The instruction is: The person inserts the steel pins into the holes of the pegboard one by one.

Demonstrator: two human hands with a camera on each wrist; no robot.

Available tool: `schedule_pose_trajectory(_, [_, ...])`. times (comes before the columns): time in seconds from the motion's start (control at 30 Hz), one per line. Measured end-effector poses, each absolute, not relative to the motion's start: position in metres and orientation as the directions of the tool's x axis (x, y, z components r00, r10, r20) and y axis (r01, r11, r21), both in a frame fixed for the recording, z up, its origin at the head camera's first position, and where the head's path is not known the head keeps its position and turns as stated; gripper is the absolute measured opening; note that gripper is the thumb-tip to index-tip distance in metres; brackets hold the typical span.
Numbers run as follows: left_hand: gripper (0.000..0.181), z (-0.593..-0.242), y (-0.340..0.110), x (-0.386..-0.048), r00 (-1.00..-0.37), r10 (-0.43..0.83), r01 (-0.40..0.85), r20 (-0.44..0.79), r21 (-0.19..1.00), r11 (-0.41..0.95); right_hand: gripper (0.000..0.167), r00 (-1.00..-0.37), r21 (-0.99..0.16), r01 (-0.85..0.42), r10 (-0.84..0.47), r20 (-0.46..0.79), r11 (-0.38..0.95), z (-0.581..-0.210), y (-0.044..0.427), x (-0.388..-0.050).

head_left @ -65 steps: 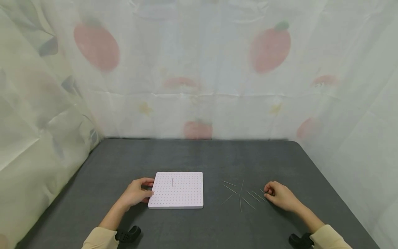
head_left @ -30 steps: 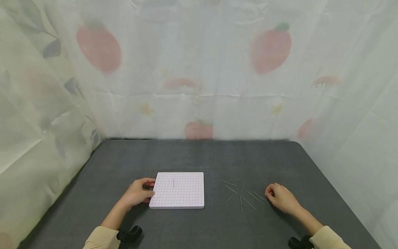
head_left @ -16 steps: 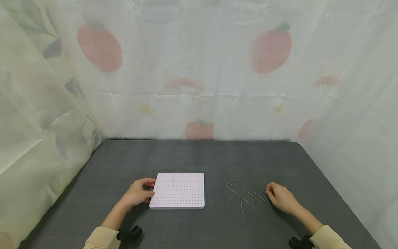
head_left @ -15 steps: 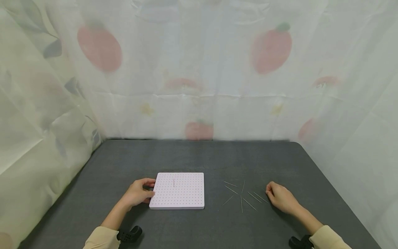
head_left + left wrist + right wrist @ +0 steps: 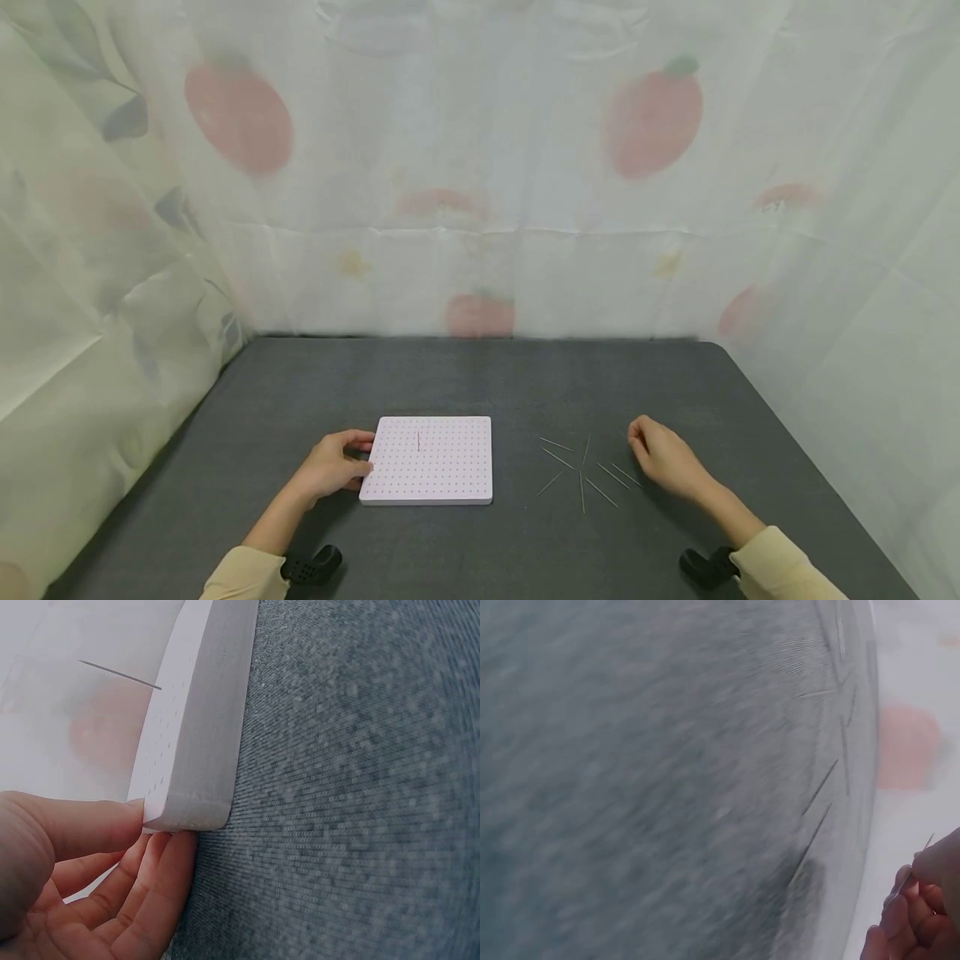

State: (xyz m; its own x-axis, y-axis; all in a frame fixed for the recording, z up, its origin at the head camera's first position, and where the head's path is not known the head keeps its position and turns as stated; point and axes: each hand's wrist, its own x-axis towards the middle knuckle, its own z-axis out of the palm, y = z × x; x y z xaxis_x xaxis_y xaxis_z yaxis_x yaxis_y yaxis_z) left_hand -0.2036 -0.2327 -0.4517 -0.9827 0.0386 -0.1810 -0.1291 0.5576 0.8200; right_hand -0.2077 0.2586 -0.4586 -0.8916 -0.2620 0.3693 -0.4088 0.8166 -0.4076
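Right hand (image 5: 663, 454) curled, pinching thin rod (image 5: 904, 885), needle-like apparently; left hand (image 5: 328, 463) grips white perforated board (image 5: 429, 462) at edge.

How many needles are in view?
10: 1 upright needle in the white perforated board, 1 pinched needle in the right hand, 8 loose needles on the tabletop between board and hand. The hand may hide more.

right-wrist view, grip (image 5: 922, 922) cropped, tabletop (image 5: 630, 787) blurred

Forward-down head view, wrist close-ups
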Motion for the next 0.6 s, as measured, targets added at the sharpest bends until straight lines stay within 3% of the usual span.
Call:
schedule_pose_trajectory(0.27, [0.053,-0.45,-0.231,-0.202,-0.983,0.037,-0.132,-0.181,0.828,0.545,0.004,-0.929,-0.479,-0.359,-0.257,0.266,0.801,-0.442,0.241,-0.215])
schedule_pose_trajectory(0.6, [0.053,-0.45,-0.232,-0.203,-0.983,0.031,-0.136,-0.182,0.827,0.545,0.006,-0.935,-0.549,-0.354,-0.264,0.239,0.757,-0.437,0.214,-0.228])
